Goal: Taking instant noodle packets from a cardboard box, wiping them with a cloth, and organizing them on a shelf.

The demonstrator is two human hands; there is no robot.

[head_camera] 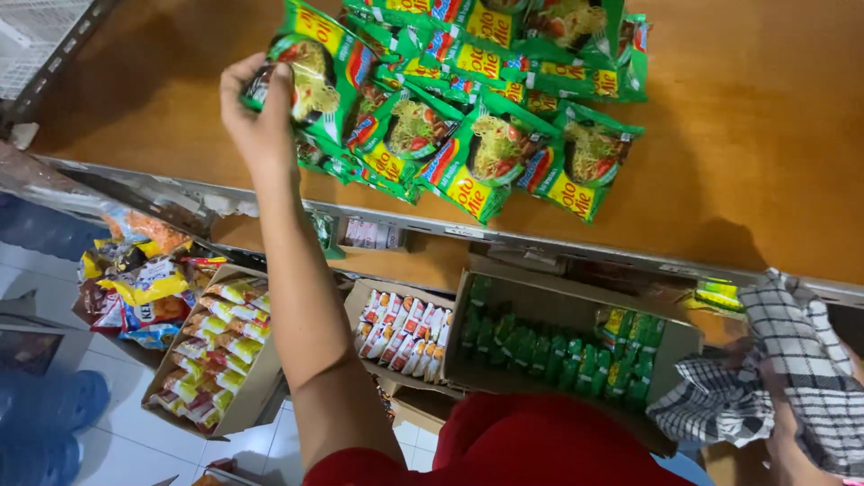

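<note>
Boxes sit on the floor at the left: an open carton of yellow and white noodle packets beside loose snack bags, then a smaller carton of white and red packets. Above them the left hand reaches up to the wooden shelf, its thumb and fingers pinched on a green noodle packet at the left end of the stock. That packet overlaps a loose heap of green packets already lying on the shelf, in rough, overlapping rows rather than neat stacks. To the right of the heap the shelf board is bare. Below, in front of the red-clad lap, a brown cardboard box holds one row of green packets on edge, so much of the stocking looks undone. At the far right the right hand cannot be made out; a checked cloth covers that side.
</note>
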